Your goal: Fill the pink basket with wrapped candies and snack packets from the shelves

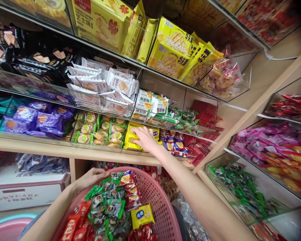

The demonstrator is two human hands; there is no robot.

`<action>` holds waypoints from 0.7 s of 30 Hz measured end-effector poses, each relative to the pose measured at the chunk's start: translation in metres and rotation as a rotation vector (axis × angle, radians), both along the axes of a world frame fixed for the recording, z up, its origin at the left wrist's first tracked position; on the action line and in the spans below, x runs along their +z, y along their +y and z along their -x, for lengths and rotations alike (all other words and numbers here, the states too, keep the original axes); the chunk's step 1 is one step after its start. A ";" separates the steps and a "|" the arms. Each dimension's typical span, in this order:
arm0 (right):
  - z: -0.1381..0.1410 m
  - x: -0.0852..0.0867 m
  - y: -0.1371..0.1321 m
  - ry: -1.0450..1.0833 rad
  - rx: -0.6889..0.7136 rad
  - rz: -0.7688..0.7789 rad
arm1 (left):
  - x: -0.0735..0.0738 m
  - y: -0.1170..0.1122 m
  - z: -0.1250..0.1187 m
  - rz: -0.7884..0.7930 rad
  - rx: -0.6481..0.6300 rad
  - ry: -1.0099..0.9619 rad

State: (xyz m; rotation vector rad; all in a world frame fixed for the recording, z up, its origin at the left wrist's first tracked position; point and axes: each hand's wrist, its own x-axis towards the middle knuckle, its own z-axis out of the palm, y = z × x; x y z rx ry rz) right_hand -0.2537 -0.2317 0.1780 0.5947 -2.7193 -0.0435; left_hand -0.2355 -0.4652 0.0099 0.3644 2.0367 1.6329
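My right hand (145,139) reaches into a clear shelf bin and lies on a pile of yellow snack packets (130,137), fingers bent down over them. My left hand (91,178) grips the far rim of a pink plastic basket (163,211) held in front of me. The basket holds several small wrapped snacks: green packets (107,207), red packets (75,224), red-and-blue ones (130,190) and one yellow packet (142,215).
Clear acrylic bins line the wooden shelves: purple packets (37,118), round green-edged biscuits (100,130), white packets (100,88), yellow boxes (175,50), red packets (205,115). On the right stand bins of pink (263,140) and green sweets (240,190). A white carton (20,195) sits lower left.
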 end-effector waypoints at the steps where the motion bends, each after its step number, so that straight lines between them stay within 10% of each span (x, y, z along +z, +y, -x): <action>1: 0.000 0.000 0.001 0.008 0.009 -0.004 | -0.002 -0.001 0.001 -0.009 -0.009 0.000; 11: -0.037 0.020 0.006 0.137 0.093 0.140 | -0.002 -0.002 0.002 0.024 -0.018 0.023; 16: -0.102 0.002 0.013 -0.093 0.075 0.878 | 0.004 -0.001 0.000 0.055 -0.018 0.031; 21: -0.165 -0.077 0.022 -0.679 -0.183 1.647 | 0.005 0.001 0.000 0.058 -0.029 0.040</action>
